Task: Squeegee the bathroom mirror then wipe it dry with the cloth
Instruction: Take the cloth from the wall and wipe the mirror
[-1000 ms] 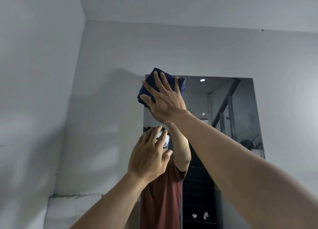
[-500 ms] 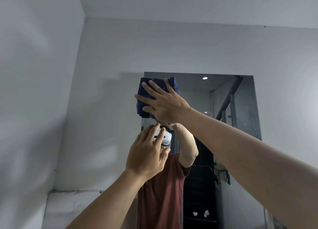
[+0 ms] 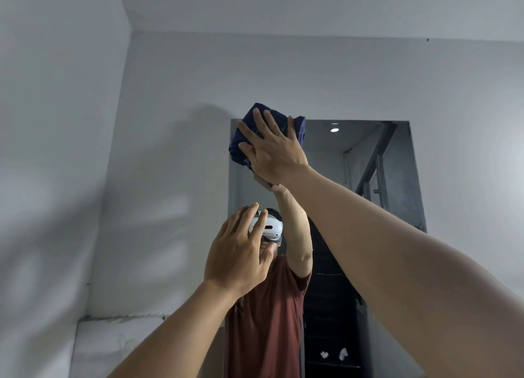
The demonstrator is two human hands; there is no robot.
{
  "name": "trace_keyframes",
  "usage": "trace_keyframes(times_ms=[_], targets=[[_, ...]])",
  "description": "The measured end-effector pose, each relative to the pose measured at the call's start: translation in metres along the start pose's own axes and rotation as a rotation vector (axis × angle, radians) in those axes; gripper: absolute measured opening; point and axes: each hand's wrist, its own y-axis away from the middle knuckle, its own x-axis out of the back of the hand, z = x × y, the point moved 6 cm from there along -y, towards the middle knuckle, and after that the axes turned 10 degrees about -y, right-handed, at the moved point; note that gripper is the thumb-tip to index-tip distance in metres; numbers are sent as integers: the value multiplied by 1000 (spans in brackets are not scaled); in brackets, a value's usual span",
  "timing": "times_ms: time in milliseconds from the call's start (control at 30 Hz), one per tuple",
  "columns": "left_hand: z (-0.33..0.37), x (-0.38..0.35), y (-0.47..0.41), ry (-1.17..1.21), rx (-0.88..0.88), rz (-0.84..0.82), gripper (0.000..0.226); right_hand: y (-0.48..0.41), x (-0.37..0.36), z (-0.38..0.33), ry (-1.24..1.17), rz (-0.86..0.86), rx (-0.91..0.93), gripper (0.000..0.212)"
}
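Upward slid the folded navy cloth (image 3: 300, 132), the right hand (image 3: 276, 156) pressing it flat-fingered onto the top-left corner of the glossy mirror (image 3: 397, 179); the left hand (image 3: 238, 252) hovered loosely spread, empty.

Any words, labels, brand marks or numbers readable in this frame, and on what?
None can be read. The blue cloth, the mirror, the wall and the white headset reflected in the mirror show no words, labels, logos or numbers.
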Motion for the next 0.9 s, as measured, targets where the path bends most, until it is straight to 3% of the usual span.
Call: trace_keyframes(times_ms=[233,900], targets=[[1,2,-1,12,1,2,60,3,12,38,-62,67,-226,58],[2,-4,1,23,-16,18,62,54,25,110,-50,92,-310,58]])
